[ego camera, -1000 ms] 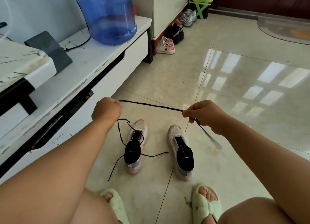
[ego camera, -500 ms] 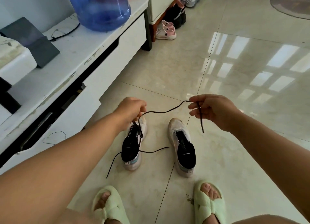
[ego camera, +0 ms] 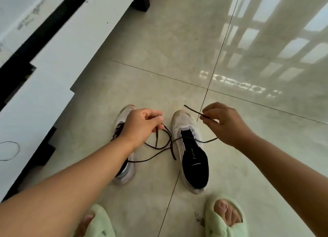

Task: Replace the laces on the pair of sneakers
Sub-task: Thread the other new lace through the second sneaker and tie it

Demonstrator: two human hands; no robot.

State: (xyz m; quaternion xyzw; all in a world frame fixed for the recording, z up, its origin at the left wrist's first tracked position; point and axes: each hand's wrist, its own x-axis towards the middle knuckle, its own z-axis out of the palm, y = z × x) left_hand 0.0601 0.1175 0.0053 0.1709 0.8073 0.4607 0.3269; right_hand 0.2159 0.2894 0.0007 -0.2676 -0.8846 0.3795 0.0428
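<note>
Bright, even daylight fills the scene, reflecting off the glossy tiled floor (ego camera: 186, 41) as a pale window-grid glare (ego camera: 276, 47) at upper right. Shadows are soft and faint beneath the sneakers (ego camera: 190, 148). The wide-angle lens bends the white cabinet (ego camera: 58, 59) and tile joints toward the edges. Slight motion blur softens the cabinet at left; colours look washed, faintly green.

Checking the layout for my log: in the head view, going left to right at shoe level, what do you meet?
White cabinet → left sneaker → left hand → right sneaker → right hand pinching the black lace.
</note>
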